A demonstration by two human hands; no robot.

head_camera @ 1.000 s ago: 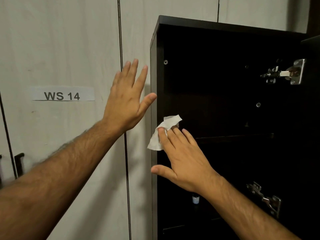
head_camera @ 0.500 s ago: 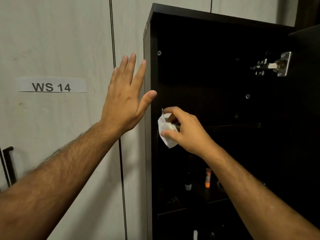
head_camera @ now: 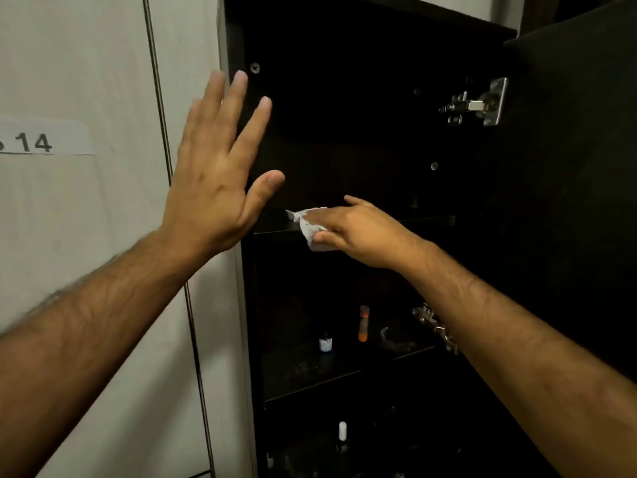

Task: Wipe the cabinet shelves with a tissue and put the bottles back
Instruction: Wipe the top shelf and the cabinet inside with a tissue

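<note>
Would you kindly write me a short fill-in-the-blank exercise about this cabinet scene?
1. The right hand presses a white ____ onto the top shelf.
2. The left hand is raised with its fingers ____.
3. The cabinet door stands ____.
4. The tube on the middle shelf has an ____ bottom end.

Missing words: tissue; spread; open; orange

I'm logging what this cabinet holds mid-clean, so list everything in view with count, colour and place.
cabinet: 1, black, right of the pale wall, door open
upper shelf: 1, black, under the tissue
tissue: 1, white, on the upper shelf's front edge
orange tube: 1, orange, middle shelf
small dark bottle: 1, dark with pale label, middle shelf, left of the tube
white-capped bottle: 1, lower shelf
hinges: 2, silver, right side, upper and lower
label: 1, white, on the wall, reads 14
left hand: 1, fingers spread, raised by the cabinet's left edge
right hand: 1, holds the tissue on the shelf
</note>
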